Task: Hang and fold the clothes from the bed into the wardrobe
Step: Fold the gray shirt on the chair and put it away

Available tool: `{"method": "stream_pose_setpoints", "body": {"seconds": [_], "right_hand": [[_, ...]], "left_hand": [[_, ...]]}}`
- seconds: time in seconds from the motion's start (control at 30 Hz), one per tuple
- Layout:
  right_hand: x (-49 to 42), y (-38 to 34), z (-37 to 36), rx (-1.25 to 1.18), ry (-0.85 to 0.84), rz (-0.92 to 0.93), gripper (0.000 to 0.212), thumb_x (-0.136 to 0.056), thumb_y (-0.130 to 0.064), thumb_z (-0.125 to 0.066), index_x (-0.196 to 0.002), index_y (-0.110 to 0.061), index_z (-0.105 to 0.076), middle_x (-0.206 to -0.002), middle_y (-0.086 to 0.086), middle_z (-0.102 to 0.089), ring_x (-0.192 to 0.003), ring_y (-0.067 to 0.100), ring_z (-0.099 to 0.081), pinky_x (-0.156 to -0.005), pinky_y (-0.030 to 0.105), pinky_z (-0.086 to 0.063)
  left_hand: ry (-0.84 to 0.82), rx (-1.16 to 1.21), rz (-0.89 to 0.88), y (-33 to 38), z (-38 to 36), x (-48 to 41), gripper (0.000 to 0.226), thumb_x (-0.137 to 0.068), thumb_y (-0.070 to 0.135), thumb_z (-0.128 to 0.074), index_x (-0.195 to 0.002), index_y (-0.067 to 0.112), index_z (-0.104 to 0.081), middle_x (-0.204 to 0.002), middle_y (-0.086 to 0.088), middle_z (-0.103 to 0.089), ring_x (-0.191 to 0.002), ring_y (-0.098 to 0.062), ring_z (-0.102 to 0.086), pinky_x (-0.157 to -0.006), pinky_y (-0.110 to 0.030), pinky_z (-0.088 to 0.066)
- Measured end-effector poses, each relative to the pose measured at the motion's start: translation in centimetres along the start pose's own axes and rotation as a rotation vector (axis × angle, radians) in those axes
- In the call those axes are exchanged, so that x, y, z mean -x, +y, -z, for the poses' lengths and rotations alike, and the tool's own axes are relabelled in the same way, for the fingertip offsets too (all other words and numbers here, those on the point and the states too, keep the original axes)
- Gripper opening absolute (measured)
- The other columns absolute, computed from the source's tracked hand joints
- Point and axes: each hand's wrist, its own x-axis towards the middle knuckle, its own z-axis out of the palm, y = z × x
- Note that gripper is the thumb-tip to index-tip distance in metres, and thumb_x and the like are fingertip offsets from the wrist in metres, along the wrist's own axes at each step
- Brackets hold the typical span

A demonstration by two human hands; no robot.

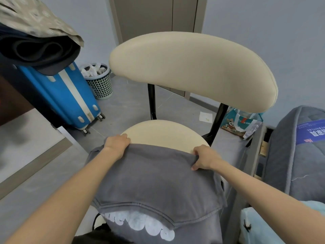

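- The grey top, with white lettering near its close end, lies draped over the near half of the cream chair seat, hanging down off the front edge.
- The left hand grips the top's far edge at the seat's left rim, fingers curled over the cloth.
- The right hand pinches a bunched fold of the same edge toward the seat's right side.
- Judging by this, the garment is only being spread for folding: no fold is made, and nothing shows it reaching a wardrobe.
- Left of the chair and higher, dark clothes under a patterned cloth sit in a heap, likely work left.
- Left of the chair, a blue suitcase stands closed; its contents are hidden.
- Behind it, a perforated waste basket holds white plastic bags.
- Right of the chair, a printed bag sits beside a grey mattress; what it holds cannot be told.
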Motion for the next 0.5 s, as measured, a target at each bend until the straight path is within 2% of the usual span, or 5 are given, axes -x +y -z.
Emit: {"method": "stream_pose_setpoints", "body": {"seconds": [0.1,0.2,0.27,0.43,0.5], "right_hand": [[0.5,-0.7,1.2,-0.013,0.023,-0.002,0.015,-0.081,-0.01,-0.061,-0.088,-0.017,-0.05,-0.079,0.003,-0.071,-0.057,0.012,-0.062,-0.07,0.027,-0.051],[0.9,-1.9,3.5,0.022,0.152,0.029,0.021,-0.076,0.004,-0.054,-0.087,-0.014,-0.05,-0.089,0.009,-0.068,-0.076,0.027,-0.066,-0.075,0.035,-0.055],[0.9,-2.8,5.0,0.036,0.27,0.062,0.023,-0.075,0.008,-0.052,-0.09,-0.009,-0.051,-0.099,0.015,-0.061,-0.085,0.034,-0.064,-0.072,0.039,-0.055],[0.4,-2.8,7.6,-0.042,0.483,0.085,0.02,-0.088,0.003,-0.047,-0.107,-0.003,-0.048,-0.116,0.023,-0.046,-0.094,0.041,-0.054,-0.076,0.042,-0.045],[0.3,-2.3,7.7,-0.099,0.55,0.056,0.02,-0.09,0.003,-0.045,-0.109,-0.001,-0.047,-0.119,0.025,-0.042,-0.095,0.043,-0.053,-0.075,0.041,-0.043]], "left_hand": [[0.035,-0.08,0.055,-0.9,0.0,0.4,0.028,-0.097,0.015,-0.047,-0.125,0.017,-0.048,-0.131,-0.002,-0.052,-0.12,-0.022,-0.053,-0.091,-0.034,-0.042],[0.132,-0.154,0.121,-1.8,0.9,1.1,0.026,-0.095,0.018,-0.049,-0.121,0.021,-0.052,-0.127,0.001,-0.058,-0.119,-0.02,-0.053,-0.096,-0.031,-0.034],[0.228,-0.238,0.167,-2.4,2.1,1.4,0.031,-0.092,0.021,-0.052,-0.123,0.022,-0.054,-0.129,-0.001,-0.05,-0.122,-0.02,-0.045,-0.098,-0.031,-0.032],[0.365,-0.207,0.238,-3.5,5.5,1.5,0.035,-0.086,0.011,-0.057,-0.12,0.018,-0.053,-0.123,-0.003,-0.049,-0.12,-0.023,-0.046,-0.105,-0.036,-0.031],[0.423,-0.158,0.246,-3.5,6.7,1.8,0.034,-0.085,0.008,-0.06,-0.116,0.017,-0.052,-0.119,-0.004,-0.049,-0.114,-0.024,-0.049,-0.099,-0.034,-0.035]]}}
